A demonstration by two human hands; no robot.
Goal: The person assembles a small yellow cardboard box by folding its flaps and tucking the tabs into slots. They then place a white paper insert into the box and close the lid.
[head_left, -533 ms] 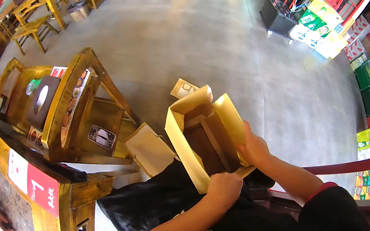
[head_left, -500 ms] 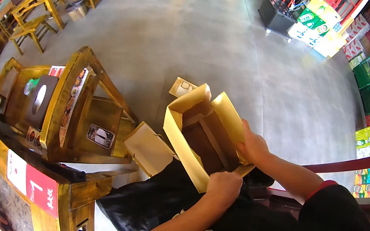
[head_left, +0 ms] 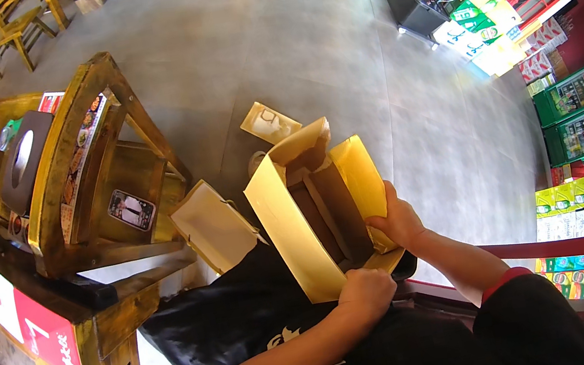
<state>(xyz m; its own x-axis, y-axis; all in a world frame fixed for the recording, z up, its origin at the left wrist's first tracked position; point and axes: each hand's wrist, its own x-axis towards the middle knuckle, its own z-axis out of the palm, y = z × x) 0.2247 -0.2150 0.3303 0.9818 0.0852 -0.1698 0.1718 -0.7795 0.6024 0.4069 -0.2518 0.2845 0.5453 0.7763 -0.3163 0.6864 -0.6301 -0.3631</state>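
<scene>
An open, deep cardboard box [head_left: 287, 234], yellowish outside and brown within, rests over my lap with its opening facing up. My left hand [head_left: 368, 296] is a closed fist gripping the near end wall at its rim. On the right side, my right hand [head_left: 397, 219] holds the upright yellow flap, thumb on the inner face and fingers behind it. Inside the box a brown cardboard strip runs lengthwise; the bottom is in shadow. Left of the box leans a pale open carton [head_left: 212, 226], partly hidden by the black cloth over my legs.
A small pale box [head_left: 269, 121] lies on the grey floor beyond. To the left stand a wooden chair [head_left: 106, 82] and a wooden table [head_left: 91, 327] with a red-and-white sign. Stacked cartons [head_left: 567, 212], green crates [head_left: 578, 100] and a black speaker-like box [head_left: 417, 8] line the right.
My head view has shifted, so the surroundings slide left. Both hands keep their hold on the box, and its right flap now shows more of its face, standing a little more outward.
</scene>
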